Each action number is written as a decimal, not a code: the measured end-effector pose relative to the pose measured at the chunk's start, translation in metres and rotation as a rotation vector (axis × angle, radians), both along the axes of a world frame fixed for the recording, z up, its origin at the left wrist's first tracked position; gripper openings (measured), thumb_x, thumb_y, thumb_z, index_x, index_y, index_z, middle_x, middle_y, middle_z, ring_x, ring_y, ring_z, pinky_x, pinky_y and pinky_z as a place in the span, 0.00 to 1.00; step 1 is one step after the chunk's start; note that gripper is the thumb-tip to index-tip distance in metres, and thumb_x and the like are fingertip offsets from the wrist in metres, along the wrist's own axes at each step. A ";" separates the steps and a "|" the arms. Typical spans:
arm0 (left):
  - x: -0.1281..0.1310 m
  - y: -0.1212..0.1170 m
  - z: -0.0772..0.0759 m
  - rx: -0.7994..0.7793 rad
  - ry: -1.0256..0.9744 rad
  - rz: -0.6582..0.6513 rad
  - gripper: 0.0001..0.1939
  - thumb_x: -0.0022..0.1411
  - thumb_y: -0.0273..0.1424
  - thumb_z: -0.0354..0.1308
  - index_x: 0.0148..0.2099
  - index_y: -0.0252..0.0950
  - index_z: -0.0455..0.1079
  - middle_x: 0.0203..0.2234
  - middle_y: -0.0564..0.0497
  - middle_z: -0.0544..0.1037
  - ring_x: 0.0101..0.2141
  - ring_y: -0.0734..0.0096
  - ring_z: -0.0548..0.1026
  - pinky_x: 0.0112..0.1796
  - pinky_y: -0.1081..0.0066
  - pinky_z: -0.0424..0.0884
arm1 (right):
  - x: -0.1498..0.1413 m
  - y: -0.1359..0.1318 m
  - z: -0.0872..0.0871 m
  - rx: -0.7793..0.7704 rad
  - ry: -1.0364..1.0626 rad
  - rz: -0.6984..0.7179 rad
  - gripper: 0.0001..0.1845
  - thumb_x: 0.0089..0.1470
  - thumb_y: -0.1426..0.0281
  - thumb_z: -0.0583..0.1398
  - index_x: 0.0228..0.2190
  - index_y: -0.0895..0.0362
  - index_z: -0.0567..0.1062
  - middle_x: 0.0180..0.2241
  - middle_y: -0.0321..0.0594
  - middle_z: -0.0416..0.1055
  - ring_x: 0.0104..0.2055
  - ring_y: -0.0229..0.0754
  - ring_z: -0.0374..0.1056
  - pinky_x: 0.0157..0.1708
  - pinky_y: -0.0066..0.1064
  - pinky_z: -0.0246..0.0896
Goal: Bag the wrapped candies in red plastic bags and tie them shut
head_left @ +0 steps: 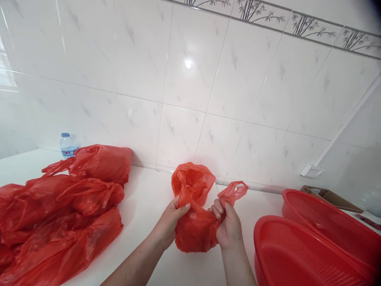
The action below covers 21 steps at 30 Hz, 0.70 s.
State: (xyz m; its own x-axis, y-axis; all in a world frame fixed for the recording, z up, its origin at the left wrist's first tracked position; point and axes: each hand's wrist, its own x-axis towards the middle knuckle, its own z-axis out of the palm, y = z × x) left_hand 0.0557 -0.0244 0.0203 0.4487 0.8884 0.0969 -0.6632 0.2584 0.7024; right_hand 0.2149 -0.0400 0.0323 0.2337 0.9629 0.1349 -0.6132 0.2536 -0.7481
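A thin red plastic bag (196,234) is held up over the white table, its mouth partly spread at the top. My left hand (175,216) pinches the bag's left edge, thumb on the near side. My right hand (228,220) is closed around the gathered right side, and a handle loop sticks out above the fist. Whatever the bag may contain does not show.
On the left lie several filled red plastic bags (59,222), with a small water bottle (68,146) behind them. Two red plastic baskets (297,230) stand at the right. Behind these are a cardboard box (339,200) and a wall socket (312,171).
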 end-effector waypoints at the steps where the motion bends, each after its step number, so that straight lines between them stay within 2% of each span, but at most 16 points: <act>1: 0.002 0.001 0.000 -0.043 -0.013 0.035 0.12 0.53 0.33 0.66 0.38 0.34 0.71 0.31 0.48 0.79 0.34 0.64 0.77 0.39 0.67 0.70 | -0.003 0.000 0.000 0.011 0.034 0.036 0.17 0.48 0.64 0.61 0.16 0.55 0.60 0.15 0.25 0.49 0.17 0.29 0.47 0.28 0.28 0.61; 4: 0.008 0.001 0.003 -0.136 -0.085 0.139 0.11 0.55 0.35 0.63 0.37 0.35 0.70 0.30 0.49 0.78 0.32 0.64 0.77 0.39 0.66 0.70 | -0.009 -0.004 0.003 0.035 0.002 0.160 0.15 0.53 0.59 0.57 0.21 0.55 0.68 0.15 0.26 0.49 0.17 0.30 0.43 0.25 0.26 0.56; 6: 0.009 0.000 0.005 -0.157 -0.117 0.195 0.11 0.55 0.36 0.63 0.38 0.36 0.69 0.30 0.49 0.78 0.32 0.64 0.77 0.38 0.66 0.71 | -0.011 -0.009 0.005 0.029 -0.115 0.222 0.25 0.55 0.48 0.50 0.29 0.55 0.74 0.16 0.29 0.52 0.17 0.31 0.44 0.22 0.27 0.52; 8: 0.010 -0.001 0.006 -0.188 -0.110 0.229 0.11 0.56 0.36 0.62 0.39 0.35 0.69 0.30 0.48 0.78 0.30 0.64 0.77 0.35 0.66 0.71 | -0.013 -0.014 0.007 0.005 -0.253 0.235 0.36 0.53 0.41 0.44 0.34 0.57 0.76 0.15 0.30 0.53 0.17 0.32 0.44 0.19 0.28 0.48; 9: 0.009 -0.001 0.005 -0.206 -0.101 0.235 0.11 0.56 0.36 0.61 0.39 0.35 0.69 0.29 0.48 0.78 0.29 0.65 0.77 0.34 0.67 0.71 | -0.015 -0.016 0.008 -0.007 -0.330 0.230 0.38 0.52 0.40 0.45 0.35 0.57 0.77 0.15 0.31 0.54 0.17 0.33 0.45 0.19 0.28 0.47; 11: 0.009 -0.002 0.003 -0.236 -0.086 0.237 0.11 0.57 0.35 0.60 0.40 0.35 0.69 0.28 0.48 0.77 0.27 0.67 0.76 0.31 0.69 0.70 | -0.018 -0.020 0.009 -0.033 -0.473 0.205 0.32 0.52 0.43 0.51 0.39 0.56 0.77 0.15 0.32 0.58 0.19 0.35 0.52 0.21 0.29 0.52; 13: 0.008 -0.002 0.000 -0.241 -0.089 0.220 0.08 0.56 0.34 0.61 0.35 0.35 0.69 0.24 0.52 0.75 0.23 0.72 0.73 0.27 0.73 0.68 | -0.022 -0.023 0.010 -0.053 -0.589 0.208 0.28 0.51 0.50 0.58 0.49 0.52 0.72 0.19 0.32 0.65 0.24 0.39 0.61 0.28 0.31 0.58; 15: 0.010 -0.002 -0.002 -0.212 -0.090 0.190 0.09 0.55 0.34 0.62 0.30 0.35 0.67 0.19 0.54 0.71 0.19 0.76 0.68 0.24 0.75 0.65 | -0.026 -0.024 0.011 -0.065 -0.663 0.246 0.32 0.51 0.53 0.60 0.55 0.49 0.65 0.22 0.32 0.68 0.27 0.40 0.65 0.31 0.32 0.60; 17: 0.013 -0.004 -0.001 -0.125 -0.058 0.147 0.10 0.54 0.35 0.63 0.29 0.35 0.67 0.19 0.54 0.70 0.19 0.76 0.68 0.24 0.75 0.65 | -0.030 -0.024 0.010 -0.061 -0.716 0.273 0.30 0.51 0.54 0.61 0.53 0.51 0.67 0.23 0.33 0.70 0.26 0.40 0.66 0.31 0.33 0.62; 21: 0.019 -0.009 0.006 0.045 0.111 0.102 0.10 0.50 0.34 0.65 0.28 0.34 0.68 0.22 0.51 0.72 0.23 0.72 0.70 0.26 0.72 0.66 | -0.035 -0.020 0.007 -0.067 -0.721 0.117 0.20 0.47 0.54 0.63 0.38 0.55 0.76 0.32 0.41 0.74 0.35 0.45 0.70 0.35 0.34 0.65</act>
State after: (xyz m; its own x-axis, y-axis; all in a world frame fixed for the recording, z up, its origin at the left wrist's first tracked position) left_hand 0.0745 -0.0333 0.0264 0.3668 0.9256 0.0929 -0.6021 0.1601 0.7822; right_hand 0.1795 -0.0596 0.0390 0.0045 0.9876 0.1568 0.0170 0.1567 -0.9875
